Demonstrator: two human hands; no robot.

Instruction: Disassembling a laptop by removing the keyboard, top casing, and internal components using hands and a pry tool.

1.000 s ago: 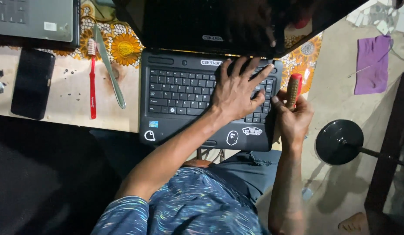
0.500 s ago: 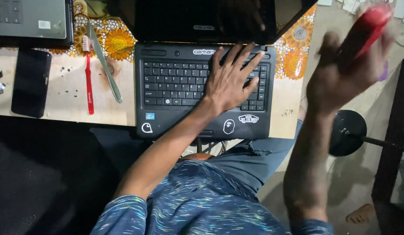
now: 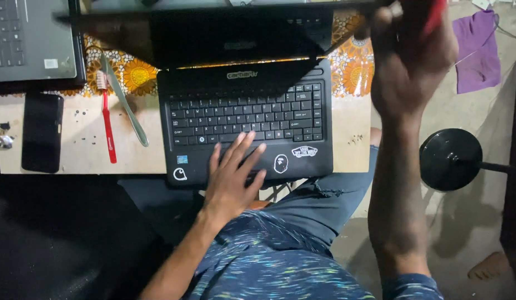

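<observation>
Floral-cloth desk [image 3: 74, 144]: left hand [image 3: 233, 178] flat, open on laptop [image 3: 247, 119]; right hand [image 3: 411, 55] blurred, grips cut-off red tool [image 3: 436, 14].

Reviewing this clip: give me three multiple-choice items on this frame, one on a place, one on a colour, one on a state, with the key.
1. Where does the left hand rest?
A. on the palm rest of the black laptop
B. on the phone
C. on the floor

2. What colour is the toothbrush left of that laptop?
A. green
B. red
C. white

3. How is the right hand?
A. flat on the keys
B. on the desk, empty
C. raised, closed on a red-handled tool

Key: 1 A, the fingers lie just below the keyboard; 2 B, its handle is red; 3 C, the hand is up near the camera, blurred, red showing above the fist.
</observation>
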